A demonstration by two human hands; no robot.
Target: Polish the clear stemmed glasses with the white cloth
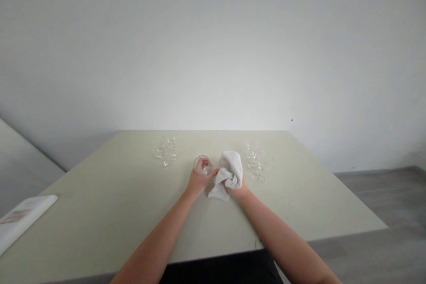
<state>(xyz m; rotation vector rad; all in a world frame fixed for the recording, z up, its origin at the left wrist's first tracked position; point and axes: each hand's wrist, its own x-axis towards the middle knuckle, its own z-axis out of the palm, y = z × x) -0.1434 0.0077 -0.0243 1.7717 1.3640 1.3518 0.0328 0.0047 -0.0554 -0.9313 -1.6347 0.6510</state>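
Observation:
My left hand (pixel 199 181) is closed around a clear stemmed glass (pixel 203 166), its round rim facing up toward me. Just to the right, my right hand (pixel 238 190) grips a crumpled white cloth (pixel 231 166), which hides most of its fingers. The cloth hangs down close beside the glass; whether the two touch I cannot tell. Farther back on the left stands a group of clear glasses (pixel 165 151). A second group of clear glasses (pixel 255 159) stands beyond my right hand, on the right side.
A pale green table (pixel 140 213) stretches to a plain white wall (pixel 213 53). At its left edge lies a white flat object (pixel 26 217) with a printed picture. Grey wood-look floor (pixel 386 199) shows past the table's right edge.

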